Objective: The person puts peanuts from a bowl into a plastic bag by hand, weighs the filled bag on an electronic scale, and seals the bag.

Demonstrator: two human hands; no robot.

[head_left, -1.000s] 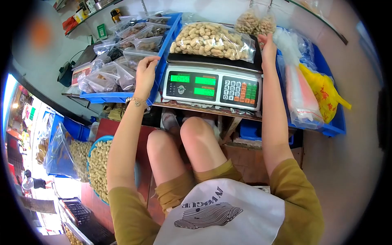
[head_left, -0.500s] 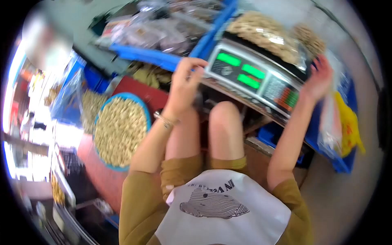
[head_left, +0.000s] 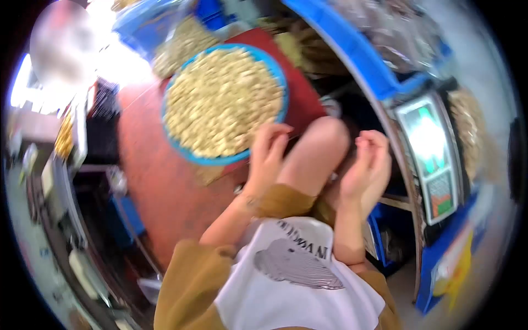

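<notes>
My left hand (head_left: 267, 160) hangs at the near right rim of a round blue basin (head_left: 285, 93). Its fingers are loosely bent and apart, with nothing visible in them. The basin is heaped with pale, nut-like pieces (head_left: 223, 102) whose kind I cannot make out. My right hand (head_left: 365, 173) is raised over my lap beside my knee, fingers curved and apart, holding nothing that shows. To its right a digital scale (head_left: 432, 159) with glowing green displays stands on the bench. A clear bag of light brown pieces (head_left: 466, 132) lies at the scale's far side.
A red surface (head_left: 151, 192) lies under and around the basin. Behind the basin stands a clear bag of pale pieces (head_left: 184, 47). A blue tray (head_left: 357, 47) with plastic packets is at the upper right. Below the scale hangs a yellow bag (head_left: 461, 272).
The view has swung left toward the basin. My left hand has left the scale's edge for the basin's rim. My right hand has come away from the bag at the scale to over my lap.
</notes>
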